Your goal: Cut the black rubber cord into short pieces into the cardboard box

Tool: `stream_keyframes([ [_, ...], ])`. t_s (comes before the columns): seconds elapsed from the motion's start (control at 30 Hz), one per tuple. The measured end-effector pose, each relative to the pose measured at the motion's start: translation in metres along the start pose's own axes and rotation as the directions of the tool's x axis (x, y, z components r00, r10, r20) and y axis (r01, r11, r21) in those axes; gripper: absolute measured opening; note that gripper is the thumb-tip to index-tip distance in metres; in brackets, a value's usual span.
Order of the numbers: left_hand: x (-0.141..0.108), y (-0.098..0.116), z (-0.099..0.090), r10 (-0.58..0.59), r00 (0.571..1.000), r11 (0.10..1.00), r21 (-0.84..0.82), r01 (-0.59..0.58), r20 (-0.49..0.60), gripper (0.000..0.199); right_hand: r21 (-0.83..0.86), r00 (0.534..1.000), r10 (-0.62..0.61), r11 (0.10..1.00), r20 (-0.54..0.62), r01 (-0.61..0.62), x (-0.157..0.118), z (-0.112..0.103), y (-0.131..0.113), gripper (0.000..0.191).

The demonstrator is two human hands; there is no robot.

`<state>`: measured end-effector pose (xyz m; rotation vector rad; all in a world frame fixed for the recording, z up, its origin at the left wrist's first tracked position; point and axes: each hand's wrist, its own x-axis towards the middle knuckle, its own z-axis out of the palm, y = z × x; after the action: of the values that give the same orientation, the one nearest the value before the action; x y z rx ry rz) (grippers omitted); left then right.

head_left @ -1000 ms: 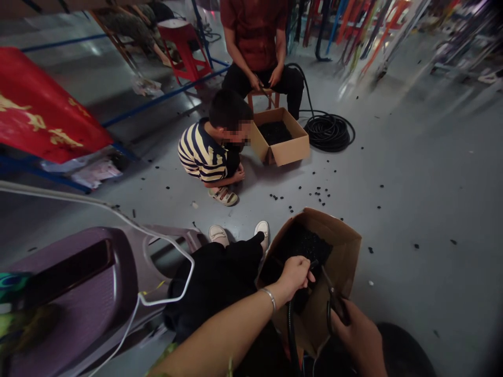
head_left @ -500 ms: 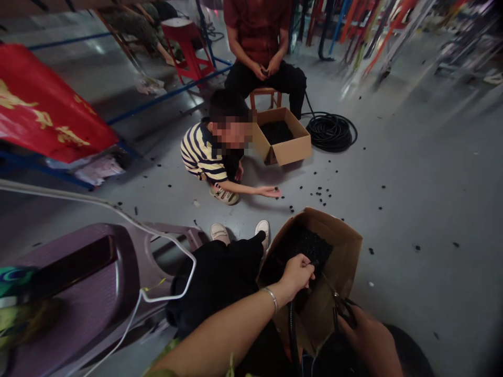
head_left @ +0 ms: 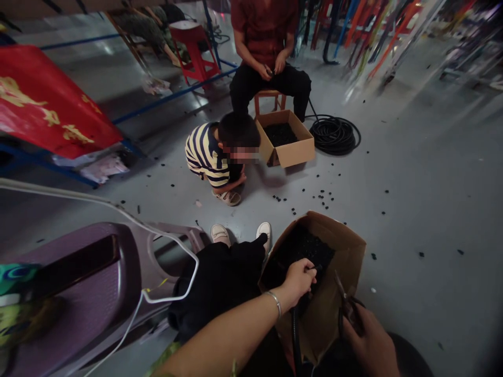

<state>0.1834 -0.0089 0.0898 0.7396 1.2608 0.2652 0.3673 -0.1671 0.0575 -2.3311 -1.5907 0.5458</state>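
My left hand [head_left: 301, 281] is closed on the end of a black hose [head_left: 295, 335], over an open cardboard box [head_left: 349, 251]. The hose runs down from the fist along the box's near side. Small black pieces [head_left: 314, 248] cover the bottom of the box. At the box's right edge my right hand [head_left: 367, 332] grips a pair of scissors [head_left: 341, 288] by dark handles. The blades point up and away from me, apart from the hose; they look nearly closed.
A crouching person in a striped shirt [head_left: 208, 152] is ahead. Behind, a seated person in a red shirt [head_left: 264, 31] works over another cardboard box [head_left: 296, 152]. A coil of black hose [head_left: 334, 135] lies beside it. Black bits [head_left: 322, 196] dot the floor. A purple stool [head_left: 129, 272] stands left.
The scissors have moved away from the hose end, tilting upward, and their blades have come together. The crouching person has drawn back an outstretched arm and lowered the head. The view has shifted slightly.
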Motion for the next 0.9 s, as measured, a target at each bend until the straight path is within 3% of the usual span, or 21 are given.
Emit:
stream_keyframes([
  [0.17,0.002,0.006,-0.003,0.145,0.984,0.989,0.031,-0.143,-0.107,0.007,0.014,0.998,0.023,1.000,-0.064,-0.023,-0.004,-0.003,0.007,0.052],
  [0.3,0.006,0.002,-0.004,0.226,0.964,0.973,0.090,-0.214,-0.142,0.008,0.352,0.987,0.128,0.924,0.092,-0.153,-0.013,-0.002,-0.009,0.056],
  [0.43,0.011,-0.007,-0.005,0.314,0.936,0.938,0.203,-0.280,-0.162,0.008,0.680,0.918,0.191,0.623,0.348,-0.387,-0.029,0.018,-0.053,0.062],
  [0.53,0.013,-0.011,-0.007,0.322,0.932,0.931,0.235,-0.280,-0.168,0.007,0.777,0.849,0.227,0.344,0.476,-0.528,-0.039,0.039,-0.082,0.066],
  [0.6,0.013,-0.012,-0.008,0.295,0.940,0.942,0.218,-0.256,-0.172,0.008,0.795,0.821,0.260,0.225,0.509,-0.564,-0.042,0.051,-0.091,0.066],
  [0.67,0.012,-0.010,-0.008,0.250,0.952,0.960,0.176,-0.220,-0.175,0.010,0.810,0.818,0.280,0.181,0.502,-0.558,-0.042,0.058,-0.094,0.065],
  [0.9,0.009,-0.004,-0.005,0.103,0.992,0.995,0.025,-0.102,-0.075,0.007,0.833,0.835,0.296,0.178,0.463,-0.525,-0.036,0.069,-0.088,0.063],
])
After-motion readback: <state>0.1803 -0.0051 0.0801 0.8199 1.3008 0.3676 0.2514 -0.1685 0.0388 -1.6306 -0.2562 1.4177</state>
